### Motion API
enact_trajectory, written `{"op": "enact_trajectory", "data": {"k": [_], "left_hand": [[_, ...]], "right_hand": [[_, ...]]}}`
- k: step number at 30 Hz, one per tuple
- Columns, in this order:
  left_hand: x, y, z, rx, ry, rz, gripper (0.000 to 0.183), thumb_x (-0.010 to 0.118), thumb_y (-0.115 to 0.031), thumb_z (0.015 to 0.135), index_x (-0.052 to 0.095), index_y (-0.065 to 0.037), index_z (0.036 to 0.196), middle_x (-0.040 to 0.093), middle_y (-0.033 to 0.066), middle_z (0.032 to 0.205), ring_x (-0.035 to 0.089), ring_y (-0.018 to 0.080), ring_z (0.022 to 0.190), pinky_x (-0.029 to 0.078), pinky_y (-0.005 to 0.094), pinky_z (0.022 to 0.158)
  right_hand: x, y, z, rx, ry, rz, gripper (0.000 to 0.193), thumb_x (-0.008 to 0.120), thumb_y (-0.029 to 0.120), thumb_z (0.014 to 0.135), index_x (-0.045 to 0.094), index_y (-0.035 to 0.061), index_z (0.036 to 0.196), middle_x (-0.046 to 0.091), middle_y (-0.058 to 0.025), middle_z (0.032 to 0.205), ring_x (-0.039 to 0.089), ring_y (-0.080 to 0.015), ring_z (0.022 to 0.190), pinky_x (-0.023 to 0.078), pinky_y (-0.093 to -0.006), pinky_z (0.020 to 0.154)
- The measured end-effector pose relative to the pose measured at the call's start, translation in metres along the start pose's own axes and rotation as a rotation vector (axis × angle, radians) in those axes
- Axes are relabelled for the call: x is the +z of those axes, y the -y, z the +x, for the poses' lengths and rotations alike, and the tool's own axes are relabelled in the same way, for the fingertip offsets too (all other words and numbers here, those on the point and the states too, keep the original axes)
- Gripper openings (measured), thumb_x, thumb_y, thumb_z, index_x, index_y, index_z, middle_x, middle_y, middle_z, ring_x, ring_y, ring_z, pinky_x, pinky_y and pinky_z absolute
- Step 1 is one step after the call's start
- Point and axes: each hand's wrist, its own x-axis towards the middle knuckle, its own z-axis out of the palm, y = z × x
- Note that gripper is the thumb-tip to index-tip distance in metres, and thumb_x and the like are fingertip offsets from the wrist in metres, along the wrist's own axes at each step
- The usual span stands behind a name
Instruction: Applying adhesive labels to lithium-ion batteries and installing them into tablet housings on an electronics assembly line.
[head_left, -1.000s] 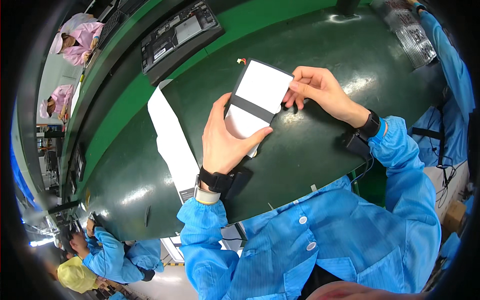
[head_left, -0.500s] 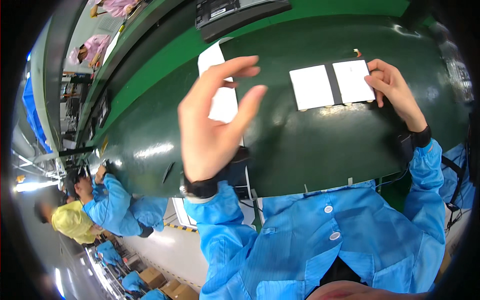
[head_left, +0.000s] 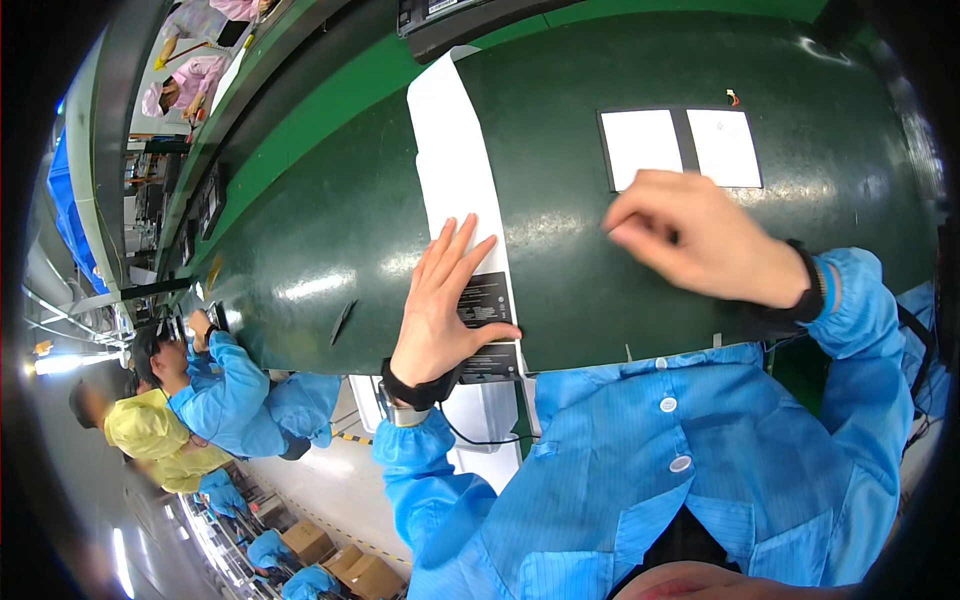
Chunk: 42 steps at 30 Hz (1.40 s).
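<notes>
My left hand [head_left: 440, 305] lies flat with fingers stretched out on a long white strip of label backing [head_left: 450, 150] that bears black printed labels [head_left: 490, 300] at its near end. The thumb reaches across one of these labels. Over the table, right of the strip, my right hand [head_left: 705, 235] has its thumb and fingers curled together. It is slightly blurred, and its fingertips hide whatever they may hold. Just beyond it lies a flat black battery pack [head_left: 685, 140] with two white panels. A small plug with coloured wires [head_left: 732, 97] sticks out of its far edge.
A dark pen-like tool [head_left: 342, 322] lies on the green table [head_left: 560, 290] left of the strip. A black device [head_left: 440, 15] stands at the far edge. Co-workers in blue [head_left: 230, 400] and yellow [head_left: 150, 425] are at left, and cartons [head_left: 365, 572] stand on the floor below.
My left hand has come down from the air onto the strip and its labels. My right hand has let go of the battery pack's right edge and moved left and nearer me.
</notes>
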Motion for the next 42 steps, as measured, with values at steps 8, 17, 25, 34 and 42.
{"op": "enact_trajectory", "data": {"k": [8, 17, 25, 34, 42], "left_hand": [[0.007, -0.003, -0.002, -0.057, -0.07, 0.005, 0.108, 0.1, -0.039, 0.054, 0.057, -0.012, 0.15, 0.042, 0.0126, 0.166, 0.034, 0.0375, 0.155, 0.033, 0.0515, 0.122], [0.008, 0.004, -0.005, -0.032, -0.047, -0.023, 0.115, 0.1, -0.039, 0.054, 0.051, -0.011, 0.155, 0.034, 0.0169, 0.169, 0.025, 0.0387, 0.159, 0.024, 0.0566, 0.126], [0.007, 0.012, -0.005, -0.011, -0.019, -0.046, 0.114, 0.1, -0.034, 0.057, 0.05, -0.01, 0.157, 0.032, 0.0183, 0.17, 0.024, 0.0391, 0.16, 0.022, 0.056, 0.127], [-0.002, 0.016, -0.006, 0.01, 0.015, -0.12, 0.118, 0.101, -0.025, 0.05, 0.051, -0.012, 0.156, 0.032, 0.0169, 0.17, 0.024, 0.038, 0.16, 0.022, 0.0551, 0.127], [0.003, 0.023, -0.01, 0.025, 0.029, -0.099, 0.119, 0.101, -0.032, 0.05, 0.051, -0.011, 0.156, 0.031, 0.0176, 0.171, 0.021, 0.0385, 0.161, 0.022, 0.0537, 0.128]], "right_hand": [[0.106, 0.002, 0.036, -0.108, 0.033, -0.1, 0.02, 0.08, 0.015, 0.084, 0.068, 0.0009, 0.091, 0.065, -0.013, 0.09, 0.065, -0.0336, 0.091, 0.053, -0.0454, 0.082], [0.126, 0.005, 0.032, -0.069, -0.046, -0.193, 0.019, 0.082, 0.014, 0.081, 0.07, 0.0013, 0.088, 0.066, -0.0109, 0.089, 0.065, -0.0301, 0.091, 0.052, -0.0446, 0.082], [0.134, 0.006, 0.032, -0.049, -0.143, -0.179, 0.012, 0.082, 0.012, 0.08, 0.073, 0.0036, 0.084, 0.065, -0.009, 0.081, 0.066, -0.0294, 0.084, 0.051, -0.043, 0.081], [0.138, 0.005, 0.031, -0.054, -0.165, -0.157, 0.009, 0.076, 0.009, 0.084, 0.073, 0.0034, 0.077, 0.066, -0.0102, 0.083, 0.065, -0.0286, 0.086, 0.047, -0.042, 0.08], [0.138, 0.005, 0.03, 0.045, -0.128, -0.066, 0.008, 0.077, 0.008, 0.082, 0.073, 0.0031, 0.077, 0.067, -0.0107, 0.081, 0.066, -0.0291, 0.084, 0.048, -0.0415, 0.082]]}}
